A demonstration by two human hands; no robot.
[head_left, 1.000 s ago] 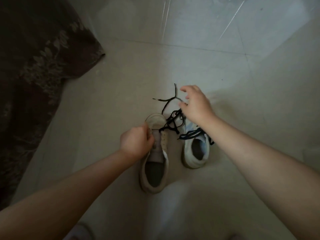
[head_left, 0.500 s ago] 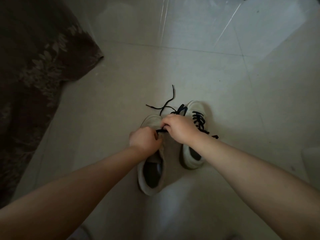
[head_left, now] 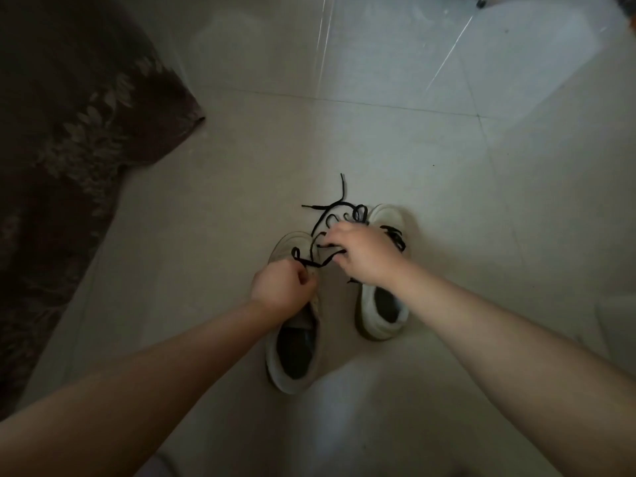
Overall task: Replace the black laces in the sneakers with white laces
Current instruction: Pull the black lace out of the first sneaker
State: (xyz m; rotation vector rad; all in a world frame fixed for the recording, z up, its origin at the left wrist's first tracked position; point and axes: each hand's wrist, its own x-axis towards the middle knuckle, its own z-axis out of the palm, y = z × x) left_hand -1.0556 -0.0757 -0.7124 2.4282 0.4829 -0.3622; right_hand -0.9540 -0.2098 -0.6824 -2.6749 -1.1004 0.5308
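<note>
**Two hands on a black lace above a pair of sneakers**

Head view: A pair of pale sneakers stood side by side on the tiled floor [head_left: 395,149], toes pointing away from the person. The left sneaker [head_left: 292,370] sat nearer the lower edge of the floor, its dark opening in plain sight. The right sneaker [head_left: 378,321] stood just beside it and a little farther up, with black lacing showing on its upper beside the right wrist.

The left hand [head_left: 280,292] was clenched over the front half of the left sneaker, fingers curled tight and pinching a stretch of the black lace [head_left: 318,263]. From that pinch the lace ran across to the right hand [head_left: 364,254], whose curled fingers gripped it above the gap between the two shoes. Beyond the right hand the loose lace lay in loops and a free end on the floor just past the toes. How much of the lace was threaded through the left sneaker's eyelets could not be told, as the hand covered them.

A dark rug [head_left: 69,149] with a pale leaf pattern covered the floor's left edge and upper left corner, well apart from the shoes. The light was dim.
</note>
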